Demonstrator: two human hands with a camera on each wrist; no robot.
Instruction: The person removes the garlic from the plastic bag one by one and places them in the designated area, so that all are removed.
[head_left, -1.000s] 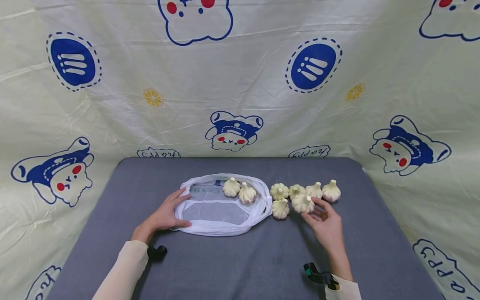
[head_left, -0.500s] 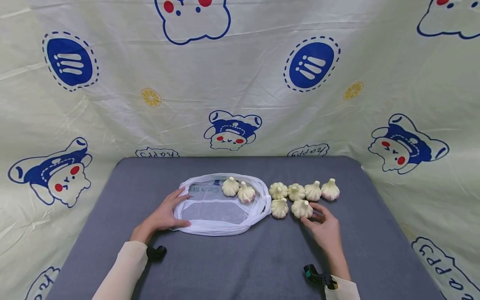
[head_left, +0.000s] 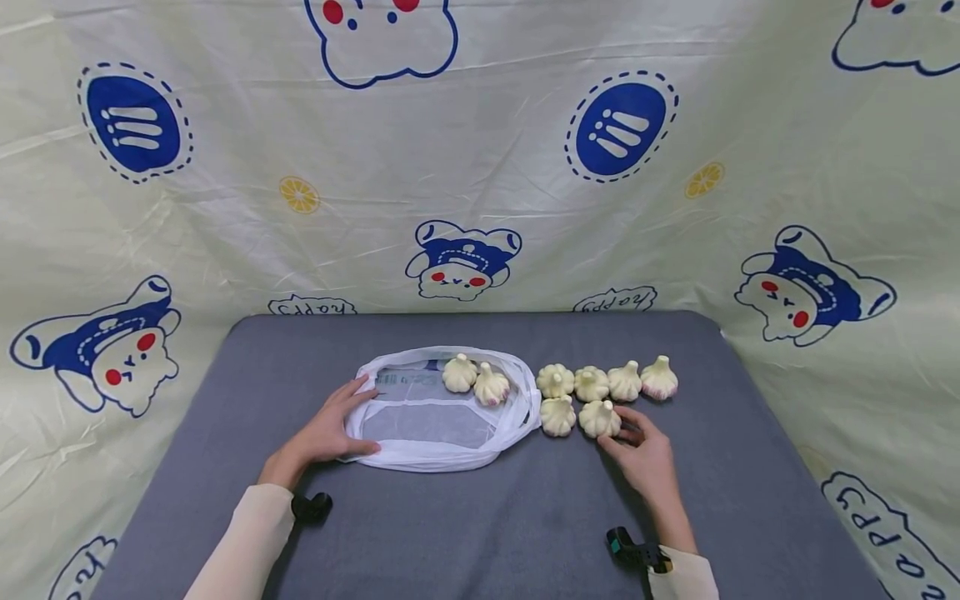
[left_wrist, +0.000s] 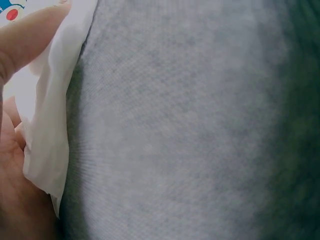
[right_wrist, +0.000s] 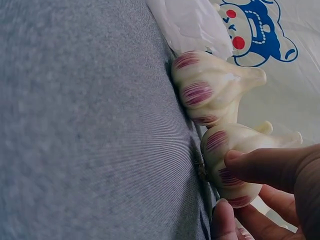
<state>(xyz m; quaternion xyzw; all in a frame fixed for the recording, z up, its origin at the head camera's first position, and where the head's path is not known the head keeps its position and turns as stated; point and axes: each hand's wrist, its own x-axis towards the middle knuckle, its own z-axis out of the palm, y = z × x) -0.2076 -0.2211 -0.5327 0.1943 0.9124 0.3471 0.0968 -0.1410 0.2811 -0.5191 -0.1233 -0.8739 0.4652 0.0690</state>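
Note:
At the white plastic bag (head_left: 517, 429), my left hand (head_left: 326, 429) rests on the left rim, thumb and fingers spread apart. Two garlic bulbs (head_left: 460, 373) lie within the bag's mouth. The left wrist view has my thumb (left_wrist: 30, 40) against the white film, which partly hides the other fingers. To the right, my right hand (head_left: 645, 454) holds a garlic bulb (head_left: 597, 418) by its right side, down at the cloth. Close up in the right wrist view, the thumb presses on that purple-streaked bulb (right_wrist: 215, 142), with fingers below. Another garlic bulb (head_left: 557, 416) sits left of it.
Behind the held bulb runs a row of several garlic bulbs (head_left: 591, 383), its left end by the bag. Grey cloth covers the table (head_left: 465, 533). A printed curtain (head_left: 480, 183) hangs behind the table's far edge.
The right hand has lowered its garlic bulb to the cloth in front of the back row, then shifted it slightly left. The left hand and the bag look unchanged.

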